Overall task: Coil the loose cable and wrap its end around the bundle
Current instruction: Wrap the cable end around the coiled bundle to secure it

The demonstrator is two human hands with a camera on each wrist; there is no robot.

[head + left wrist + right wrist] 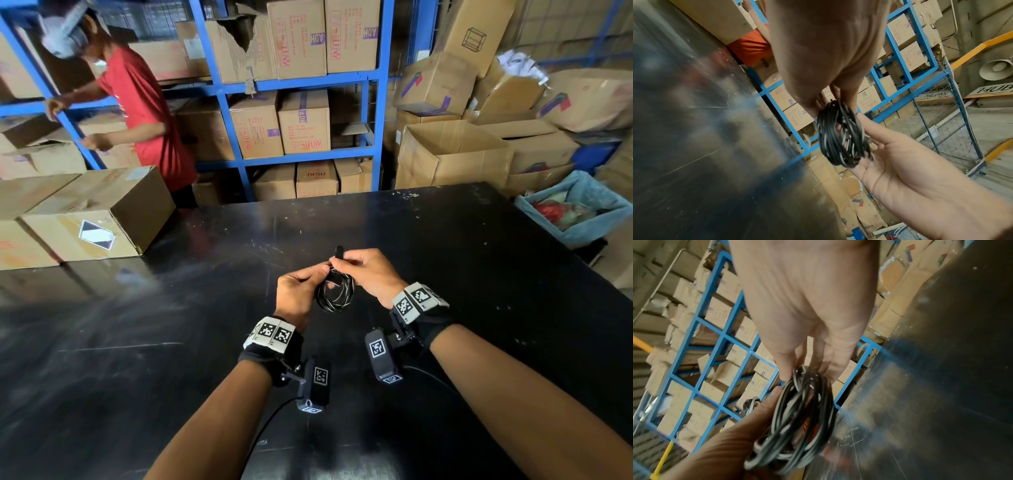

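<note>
Standing over the black table, the person holds a small coil of black cable in the air between both hands, above the middle of the table toward its near edge. The left hand has its fingers curled round the left side of the coil, a closed grip on the bundle. The right hand pinches the cable's free end at the top of the coil, thumb and fingers tight on it, and the dark tip pokes up and away toward the far edge.

I'd judge the cable light, thin and limp, a bit springy, so the loops want to fan out unless they are squeezed together; the wrist views show several strands already crossing loosely. Best hold looks to be across the gathered strands at 1 side, with the other hand close to the tip.

The ring hangs roughly upright, its open face turned toward the person, its longer span running up and down. Coiling looks done; the wrapping of the end seems to be just starting
</note>
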